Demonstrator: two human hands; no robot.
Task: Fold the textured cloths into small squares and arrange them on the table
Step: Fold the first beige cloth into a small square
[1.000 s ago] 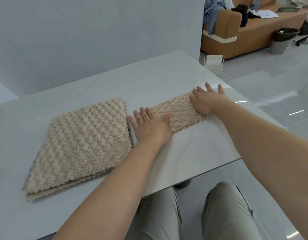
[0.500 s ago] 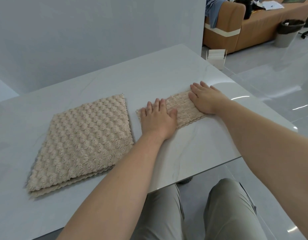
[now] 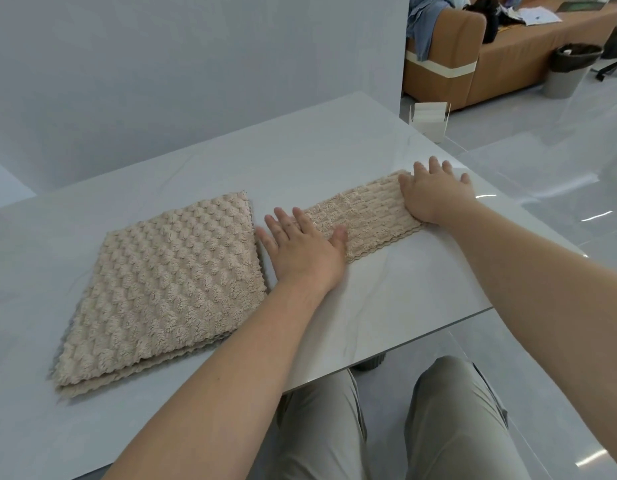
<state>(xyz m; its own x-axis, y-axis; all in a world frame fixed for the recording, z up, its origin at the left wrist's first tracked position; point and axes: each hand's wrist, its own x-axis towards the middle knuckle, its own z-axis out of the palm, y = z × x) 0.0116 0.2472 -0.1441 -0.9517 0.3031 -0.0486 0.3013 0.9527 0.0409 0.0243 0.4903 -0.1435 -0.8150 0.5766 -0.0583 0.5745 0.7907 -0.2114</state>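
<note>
The person's knees in gray pants [image 3: 386, 427] show under the near edge of the white table [image 3: 334, 161]. On the table, to the left, lies a big bumpy cloth [image 3: 161, 289], folded flat with its layers showing at the near edge. Just to its right, not touching it, lies a small ribbed cloth [image 3: 362, 220], folded into a long strip.

The left hand [image 3: 301, 249] lies flat and spread on the strip's left end, fingers loose, gripping nothing. The right hand [image 3: 435, 194] lies flat the same way on the strip's right end, pressing down and clutching nothing.

Past the table's far corner, a small white box [image 3: 430, 121] stands on the floor with its flaps up; what is inside it cannot be seen. Farther off is a gray bin [image 3: 566, 71] with a dark bag in it, beside a brown couch [image 3: 473, 64] with things piled on it.

Half a second ago the hands were close together on the strip. Now they are wide apart, and more of the strip shows between them.
</note>
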